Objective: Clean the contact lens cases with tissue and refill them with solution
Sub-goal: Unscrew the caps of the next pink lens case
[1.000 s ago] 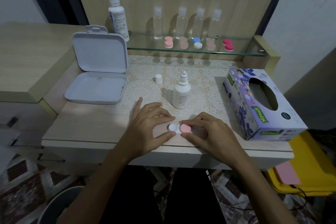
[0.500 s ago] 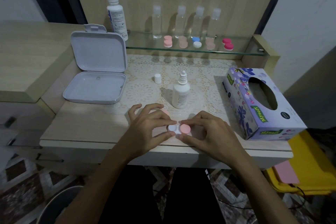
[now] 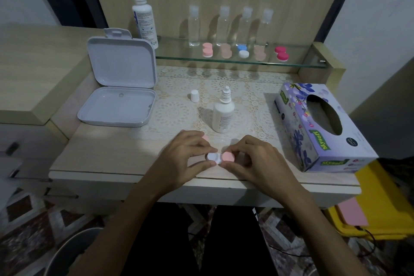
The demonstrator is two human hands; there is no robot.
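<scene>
- Right at the front edge of the pale wooden bench, both hands close on one small twin-well contact lens case with a white cap on its left well and a pink cap on its right.
- The left hand has a curled grip, thumb and forefinger pinching the white cap from either side.
- The right hand grips likewise, its fingertips pinching round the pink cap.
- A sliver of pink shows just behind the left hand's knuckles; what it belongs to cannot be told.
- Just beyond the hands, a small white dropper bottle of solution stands upright and uncapped on a cream lace mat.
- Its little white cap stands apart, further back and to the left on the mat.
- To the left, a white plastic hinged box lies open, lid raised upright.
- To the right, a purple flowered tissue box marked "Mysoft" sits at an angle, its oval opening facing up.
- Behind, a glass shelf carries a tall white solution bottle at its left end, four clear travel bottles in a row, and five more lens cases in front of them: pink, peach, blue-and-white, peach, and bright pink.
- Below the bench at the right is a yellow plastic bin.
</scene>
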